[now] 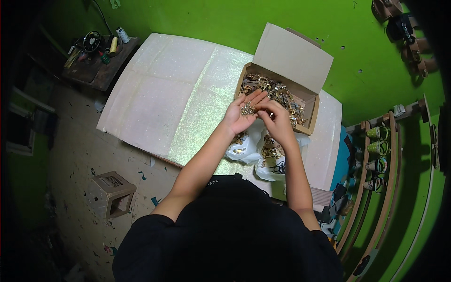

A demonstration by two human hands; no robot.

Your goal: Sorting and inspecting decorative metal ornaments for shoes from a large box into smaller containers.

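The left hand (238,118) is turned palm up with its fingers spread, carrying a small loose heap of silvery and gold-toned metal pieces (247,110) on the palm and finger bases. The right hand (278,121) comes in from the right, knuckles up and fingers bent, its thumb and fingertips drawn together at the heap's right edge; whether they pinch a piece, I cannot tell. The heap lies just left of the right fingertips and shows no clear long axis. Beyond both hands, and reaching off to the right, an open brown cardboard box (314,114) stands on the pale, glittery counter (188,89), its long axis sloping from upper left to lower right. Inside is a jumble of gold and silver metal fittings (272,88). The left fingers point toward the box's left half; the right hand is nearer its middle. Below the hands sit two white plastic bags (252,146) holding more metal fittings.
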